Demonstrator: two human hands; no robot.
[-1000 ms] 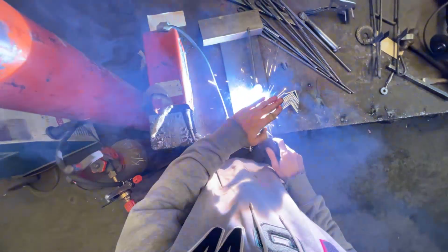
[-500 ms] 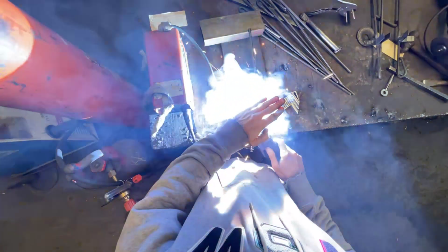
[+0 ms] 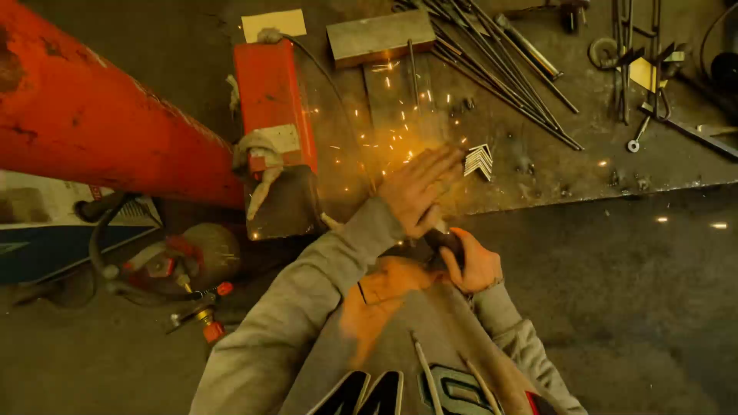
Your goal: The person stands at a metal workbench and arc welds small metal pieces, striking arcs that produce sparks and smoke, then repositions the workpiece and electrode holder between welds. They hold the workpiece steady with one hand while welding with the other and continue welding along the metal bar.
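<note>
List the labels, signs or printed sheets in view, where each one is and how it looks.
Pale rectangular label: on the red box beside the steel table, near its lower end, partly behind a rag.
Yellowish card: flat above the red box, rectangular.
Printed sheet: far left under the red pipe, white over blue.

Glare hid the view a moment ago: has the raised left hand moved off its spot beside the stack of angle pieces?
No. The left hand is just left of the stack of angle pieces, as before.

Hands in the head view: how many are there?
2, both the person's own. The left hand is raised flat over the sparks at the metal table edge; the right hand sits below it, gripping a dark handle. None else visible.
</note>
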